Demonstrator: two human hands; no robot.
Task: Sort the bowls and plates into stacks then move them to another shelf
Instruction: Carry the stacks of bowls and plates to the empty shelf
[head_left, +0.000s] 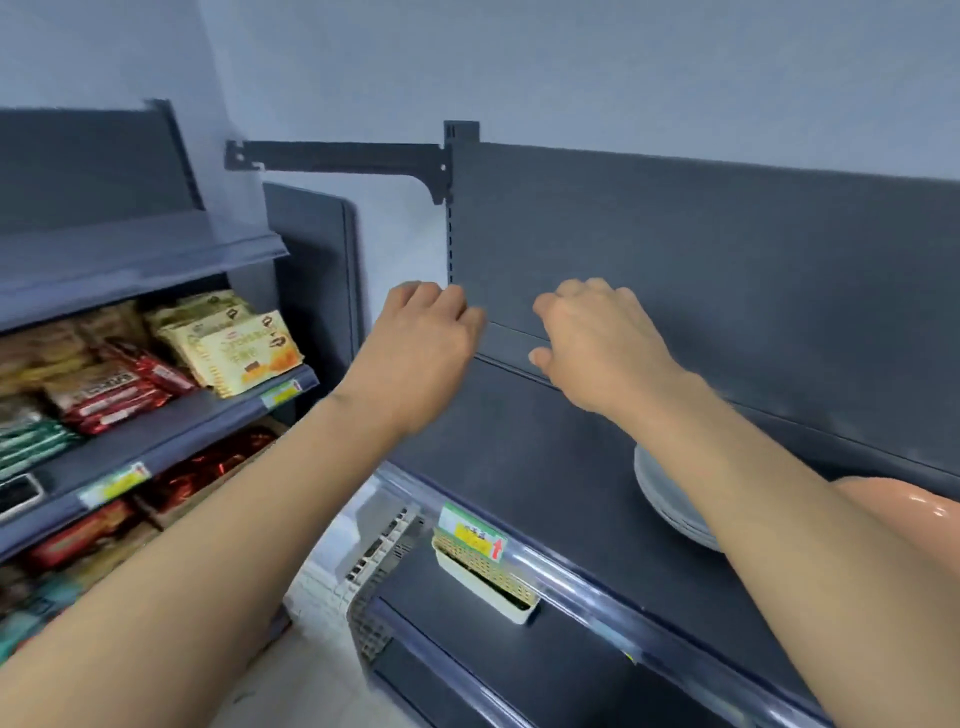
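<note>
A stack of pale grey plates (667, 501) sits on the dark shelf (519, 467) at the right, partly hidden by my right forearm. Beside the stack, a glossy pink bowl (906, 506) shows at the right edge, mostly cut off. My left hand (423, 332) and my right hand (592, 338) are both raised in front of the shelf's dark back panel, above and left of the plates. Each hand's fingers are curled, and neither holds anything.
A bare shelf bracket (337, 156) juts left from the upright above my hands. Shelves of snack packets (234, 343) fill the left. A small white basket (485, 577) hangs under the shelf's front edge, with a white crate (374, 561) on the floor below.
</note>
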